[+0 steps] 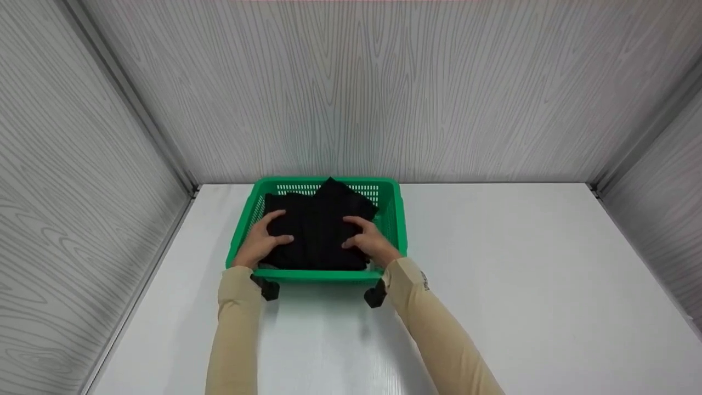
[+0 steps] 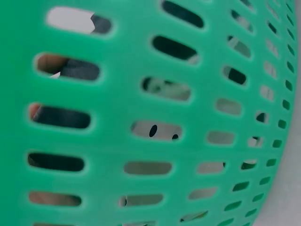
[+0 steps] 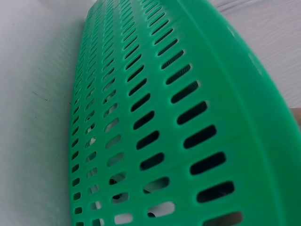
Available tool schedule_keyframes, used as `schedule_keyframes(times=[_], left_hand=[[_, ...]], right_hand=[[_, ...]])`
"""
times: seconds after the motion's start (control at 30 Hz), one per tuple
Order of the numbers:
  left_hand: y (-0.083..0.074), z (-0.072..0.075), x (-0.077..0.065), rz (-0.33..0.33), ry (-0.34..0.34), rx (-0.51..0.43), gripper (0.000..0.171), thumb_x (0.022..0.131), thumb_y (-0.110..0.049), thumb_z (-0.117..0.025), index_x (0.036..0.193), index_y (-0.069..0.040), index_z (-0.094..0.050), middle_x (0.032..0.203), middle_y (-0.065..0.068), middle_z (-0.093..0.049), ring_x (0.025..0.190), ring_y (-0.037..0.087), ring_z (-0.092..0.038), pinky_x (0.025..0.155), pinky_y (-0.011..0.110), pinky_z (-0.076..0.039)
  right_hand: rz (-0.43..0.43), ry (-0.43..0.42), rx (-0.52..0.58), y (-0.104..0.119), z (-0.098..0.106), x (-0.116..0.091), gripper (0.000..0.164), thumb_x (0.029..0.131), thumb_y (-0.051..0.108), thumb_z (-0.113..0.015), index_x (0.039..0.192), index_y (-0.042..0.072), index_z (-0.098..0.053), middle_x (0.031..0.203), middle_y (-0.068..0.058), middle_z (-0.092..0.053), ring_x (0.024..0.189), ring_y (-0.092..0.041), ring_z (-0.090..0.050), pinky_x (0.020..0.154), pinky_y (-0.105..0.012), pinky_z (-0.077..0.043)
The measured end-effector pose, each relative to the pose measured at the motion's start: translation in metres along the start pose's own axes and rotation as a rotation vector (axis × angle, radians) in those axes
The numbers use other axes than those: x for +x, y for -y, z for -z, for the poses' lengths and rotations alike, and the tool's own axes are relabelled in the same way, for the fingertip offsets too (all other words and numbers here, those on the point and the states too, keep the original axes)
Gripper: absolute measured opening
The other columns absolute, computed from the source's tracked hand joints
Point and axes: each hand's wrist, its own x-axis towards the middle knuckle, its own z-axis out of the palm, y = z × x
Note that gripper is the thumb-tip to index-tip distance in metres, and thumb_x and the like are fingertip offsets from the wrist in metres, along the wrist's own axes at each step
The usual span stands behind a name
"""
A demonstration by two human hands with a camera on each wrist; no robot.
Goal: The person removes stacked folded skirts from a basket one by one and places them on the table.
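Left hand [image 1: 258,241] and right hand [image 1: 373,240] lie spread over opposite sides of black cloth [image 1: 315,233].
The cloth sits inside a green perforated plastic basket [image 1: 323,276]; apparently it is being positioned, and the next move calls for even, two-sided contact.

Black cloth [image 1: 315,230], one corner pointing rearward, lies inside a green slotted basket [image 1: 318,276].

green basket [image 2: 113,117] cropped in wrist views, sleeve lettering [image 1: 424,281] unreadable
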Motion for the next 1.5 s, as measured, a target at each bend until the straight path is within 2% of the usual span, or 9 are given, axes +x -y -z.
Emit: schedule_keyframes(times=[0.1,0.33,0.43,0.57,0.67,0.83,0.97,1.27,1.5], left_hand=[[0.0,-0.001,-0.001,0.014,0.007,0.024,0.068,0.092,-0.003,-0.068,0.154,-0.001,-0.039,0.162,0.024,-0.024,0.149,0.042,-0.019,0.117,0.058,-0.021],[0.0,-0.003,-0.001,-0.004,-0.062,0.076,0.054,0.091,0.004,-0.068,0.142,0.003,-0.052,0.152,0.026,-0.041,0.136,0.041,-0.039,0.112,0.054,-0.033],[0.001,-0.002,-0.001,0.026,-0.001,0.091,0.058,0.091,0.002,-0.068,0.145,0.003,-0.048,0.154,0.028,-0.036,0.138,0.043,-0.036,0.113,0.056,-0.031],[0.002,0.002,-0.002,0.087,0.111,0.11,0.071,0.091,-0.002,-0.068,0.154,0.003,-0.037,0.16,0.03,-0.023,0.146,0.046,-0.023,0.115,0.059,-0.026],[0.002,0.003,-0.003,0.096,0.127,0.108,0.075,0.089,0.0,-0.068,0.156,0.003,-0.033,0.161,0.03,-0.02,0.147,0.046,-0.02,0.116,0.059,-0.025],[0.0,0.004,-0.004,0.056,0.094,0.108,0.082,0.083,0.007,-0.066,0.157,0.003,-0.03,0.162,0.029,-0.021,0.147,0.045,-0.02,0.113,0.058,-0.031],[-0.002,0.004,-0.006,0.036,0.07,0.098,0.083,0.083,0.007,-0.064,0.159,0.0,-0.029,0.163,0.027,-0.021,0.147,0.041,-0.022,0.111,0.054,-0.035],[-0.022,0.011,-0.011,-0.036,0.017,0.06,0.083,0.087,0.004,-0.065,0.161,-0.007,-0.028,0.165,0.021,-0.019,0.152,0.038,-0.011,0.118,0.054,-0.023],[-0.037,0.003,-0.018,-0.093,-0.024,0.002,0.084,0.086,0.005,-0.065,0.161,-0.008,-0.029,0.165,0.018,-0.021,0.152,0.034,-0.01,0.12,0.053,-0.014]], right_hand=[[0.008,0.003,-0.007,-0.001,-0.001,-0.001,0.071,0.086,-0.007,-0.064,0.152,0.012,-0.047,0.163,-0.018,-0.025,0.14,-0.034,-0.034,0.112,-0.051,-0.036],[0.016,0.012,-0.007,0.0,-0.004,-0.002,0.071,0.086,-0.007,-0.065,0.152,0.012,-0.048,0.161,-0.018,-0.027,0.141,-0.035,-0.035,0.113,-0.049,-0.036],[0.017,0.019,-0.007,0.0,-0.005,-0.002,0.07,0.087,-0.007,-0.064,0.152,0.012,-0.047,0.162,-0.018,-0.027,0.141,-0.034,-0.035,0.113,-0.05,-0.035],[0.008,0.045,-0.014,-0.002,-0.007,-0.001,0.071,0.088,-0.008,-0.063,0.153,0.014,-0.046,0.163,-0.017,-0.024,0.141,-0.033,-0.034,0.113,-0.051,-0.034],[0.008,0.059,-0.03,-0.003,-0.007,-0.001,0.073,0.087,-0.009,-0.063,0.154,0.014,-0.045,0.164,-0.018,-0.022,0.141,-0.033,-0.032,0.113,-0.051,-0.034],[0.02,0.075,-0.03,0.001,-0.008,-0.001,0.077,0.088,-0.01,-0.062,0.157,0.018,-0.042,0.165,-0.017,-0.02,0.145,-0.032,-0.027,0.114,-0.049,-0.034],[0.029,0.088,-0.026,0.004,-0.005,-0.004,0.079,0.089,-0.01,-0.06,0.159,0.019,-0.038,0.166,-0.016,-0.019,0.147,-0.032,-0.025,0.114,-0.049,-0.034],[0.157,0.105,-0.006,0.023,0.012,-0.011,0.081,0.087,-0.014,-0.06,0.158,0.018,-0.039,0.166,-0.011,-0.02,0.15,-0.028,-0.02,0.117,-0.045,-0.03],[0.224,0.099,-0.04,0.029,0.025,-0.022,0.083,0.086,-0.013,-0.061,0.158,0.021,-0.04,0.165,-0.008,-0.024,0.148,-0.026,-0.024,0.118,-0.045,-0.027]])
